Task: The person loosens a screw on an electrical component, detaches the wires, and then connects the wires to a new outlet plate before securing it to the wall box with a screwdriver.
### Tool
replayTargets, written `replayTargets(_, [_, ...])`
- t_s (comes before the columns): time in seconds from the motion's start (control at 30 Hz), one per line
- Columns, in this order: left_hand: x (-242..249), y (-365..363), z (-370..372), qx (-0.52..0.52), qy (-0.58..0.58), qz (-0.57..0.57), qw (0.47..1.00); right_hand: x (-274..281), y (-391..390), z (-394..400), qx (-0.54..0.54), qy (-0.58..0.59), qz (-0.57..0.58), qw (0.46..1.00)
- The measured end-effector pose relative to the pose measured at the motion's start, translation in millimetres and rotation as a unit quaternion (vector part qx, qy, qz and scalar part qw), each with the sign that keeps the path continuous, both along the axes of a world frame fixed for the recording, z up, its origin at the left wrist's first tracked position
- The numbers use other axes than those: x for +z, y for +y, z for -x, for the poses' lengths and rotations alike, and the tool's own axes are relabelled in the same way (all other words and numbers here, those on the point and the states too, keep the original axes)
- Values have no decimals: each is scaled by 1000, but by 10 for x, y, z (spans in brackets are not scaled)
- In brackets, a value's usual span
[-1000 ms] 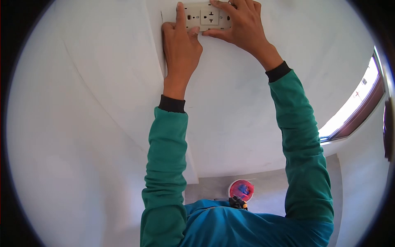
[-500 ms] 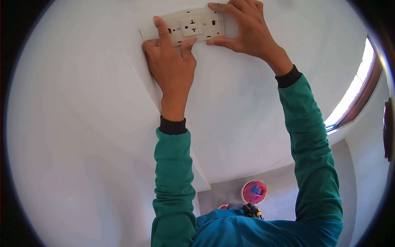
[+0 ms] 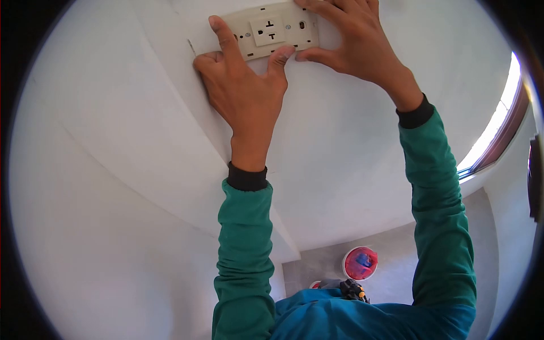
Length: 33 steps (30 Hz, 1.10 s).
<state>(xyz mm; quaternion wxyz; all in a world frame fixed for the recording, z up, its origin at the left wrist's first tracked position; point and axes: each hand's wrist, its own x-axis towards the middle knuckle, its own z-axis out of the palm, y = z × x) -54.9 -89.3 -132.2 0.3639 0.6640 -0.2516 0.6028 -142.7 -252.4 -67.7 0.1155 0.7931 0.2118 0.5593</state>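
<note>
Our left hand (image 3: 246, 96) and right hand (image 3: 365, 48) grasp a cream, rectangular plastic outlet plate (image 3: 292, 37) against a white wall (image 3: 345, 153), thumbs at its lower edge. Uneven fingertip pressure could tilt it or let it slip.

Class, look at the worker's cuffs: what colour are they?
The cuffs are plain black, clearest in the head view.

Daylight glare at right window (image 3: 498, 127), soft wall shadows, curved fisheye distortion, black corners
</note>
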Motion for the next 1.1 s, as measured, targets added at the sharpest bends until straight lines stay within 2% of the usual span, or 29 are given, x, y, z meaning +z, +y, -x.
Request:
replayTargets(0.73, [42, 52, 33, -60, 34, 48, 996, -6, -17, -8, 5, 8, 33, 999])
replayTargets(0.77, [38, 44, 32, -66, 33, 49, 996, -47, -94, -62, 134, 39, -86, 987])
replayTargets(0.8, [26, 46, 33, -69, 41, 50, 996, -42, -98, -60, 259, 70, -199, 943])
replayTargets(0.93, [-8, 53, -4, -76, 63, 52, 994, -2, -63, 51, 201, 36, -130, 970])
replayTargets(1.0, [-35, 60, -34, -77, 71, 52, 993, -68, -26, -18, 265, 64, -228, 935])
replayTargets(1.03, [-27, 61, -16, -77, 76, 50, 993, -81, -16, -36, 264, 63, -226, 936])
replayTargets(1.1, [-69, 70, -47, -83, 82, 54, 992, -160, -23, -166, 328, 62, -237, 912])
